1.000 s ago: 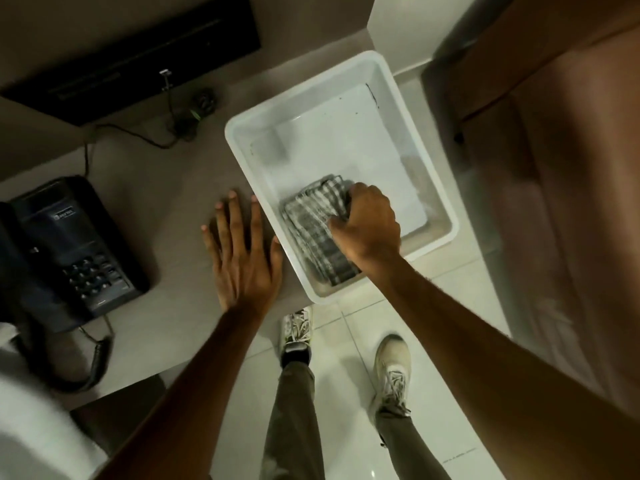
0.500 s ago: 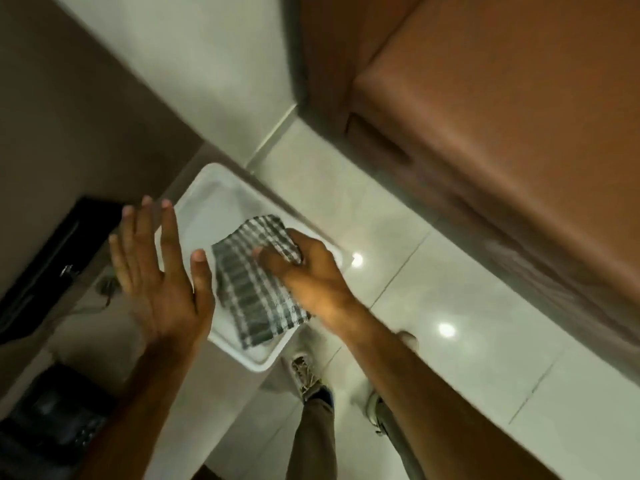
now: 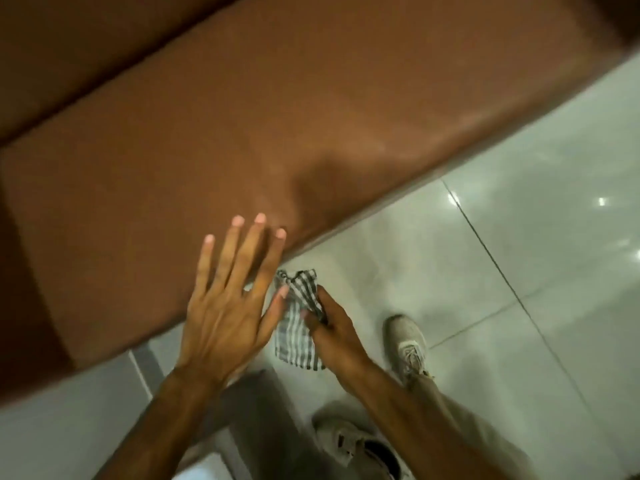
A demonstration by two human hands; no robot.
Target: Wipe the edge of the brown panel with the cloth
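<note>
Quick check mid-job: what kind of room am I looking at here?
Likely an indoor office or reception-type room, though I can't be sure. Showing now: a glossy tiled floor, a large smooth brown panel like a counter or furniture top, and a person in sneakers holding a checked cloth at its edge.

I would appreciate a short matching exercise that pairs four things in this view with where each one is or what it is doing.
Things:
1. left hand
2. right hand
3. grey-and-white checked cloth
4. pale grey lace-up shoe

States:
A. on the glossy pale tiled floor
B. open, fingers spread, over the large brown panel
C. hanging, pinched from the right
D. closed on fabric beside the panel edge

Pairs: 1-B, 2-D, 3-C, 4-A
</note>
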